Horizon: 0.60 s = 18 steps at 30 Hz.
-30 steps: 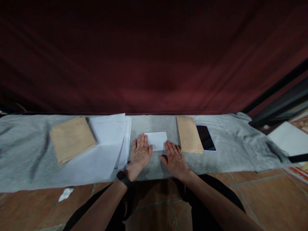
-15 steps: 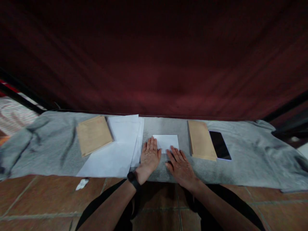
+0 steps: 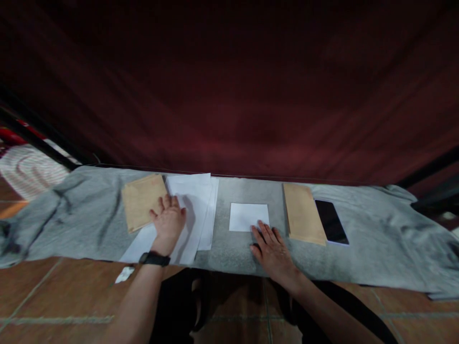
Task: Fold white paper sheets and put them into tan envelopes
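A small white paper rectangle (image 3: 247, 217), perhaps folded, lies flat on the grey cloth in front of me. My right hand (image 3: 271, 249) rests with its fingers stretched out, the fingertips at the paper's lower right corner. Over on the left, my left hand (image 3: 168, 221) is spread above the large white sheets (image 3: 201, 205), its fingertips at the right edge of a stack of brown envelopes (image 3: 141, 203); whether it touches them I cannot tell. A dark band circles my left wrist. Neither hand holds anything.
A second brown envelope stack (image 3: 304, 215) lies right of the small paper, with a dark-screened phone (image 3: 332, 222) beside it. The grey cloth (image 3: 376, 234) covers a narrow surface against a dark red curtain (image 3: 229, 119). A crumpled white scrap (image 3: 124, 274) lies on the tiled floor.
My left hand has left the small white paper and moved left to the brown envelopes. My right hand stays at the paper's corner. The view has shifted slightly.
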Tool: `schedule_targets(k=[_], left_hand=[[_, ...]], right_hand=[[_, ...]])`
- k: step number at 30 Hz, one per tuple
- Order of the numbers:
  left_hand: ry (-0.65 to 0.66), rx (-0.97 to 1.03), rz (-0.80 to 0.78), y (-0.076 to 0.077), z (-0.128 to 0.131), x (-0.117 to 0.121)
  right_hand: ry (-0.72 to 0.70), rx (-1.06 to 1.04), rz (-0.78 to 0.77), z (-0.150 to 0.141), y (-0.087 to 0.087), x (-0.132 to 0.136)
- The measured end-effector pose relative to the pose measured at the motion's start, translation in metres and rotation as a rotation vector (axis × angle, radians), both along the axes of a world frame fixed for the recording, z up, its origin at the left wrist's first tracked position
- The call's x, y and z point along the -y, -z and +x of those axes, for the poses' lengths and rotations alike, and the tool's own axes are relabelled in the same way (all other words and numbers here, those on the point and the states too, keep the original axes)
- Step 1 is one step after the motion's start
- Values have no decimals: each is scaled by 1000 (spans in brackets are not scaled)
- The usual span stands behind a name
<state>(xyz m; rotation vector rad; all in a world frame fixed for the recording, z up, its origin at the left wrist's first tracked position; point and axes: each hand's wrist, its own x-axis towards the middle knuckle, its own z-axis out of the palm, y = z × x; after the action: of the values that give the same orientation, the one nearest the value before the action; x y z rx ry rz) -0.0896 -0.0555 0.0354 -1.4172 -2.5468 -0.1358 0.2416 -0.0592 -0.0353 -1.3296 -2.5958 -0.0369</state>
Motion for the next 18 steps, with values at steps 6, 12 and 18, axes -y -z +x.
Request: schedule_targets(k=[6, 12, 18], left_hand=[[-137, 26, -127, 3, -51, 21], [27, -87, -9, -26, -8, 15], [514, -40, -38, -28, 121, 22]], right_hand=[[-2, -17, -5, 0, -1, 0], [2, -111, -114, -2, -10, -7], [-95, -573, -426, -14, -27, -11]])
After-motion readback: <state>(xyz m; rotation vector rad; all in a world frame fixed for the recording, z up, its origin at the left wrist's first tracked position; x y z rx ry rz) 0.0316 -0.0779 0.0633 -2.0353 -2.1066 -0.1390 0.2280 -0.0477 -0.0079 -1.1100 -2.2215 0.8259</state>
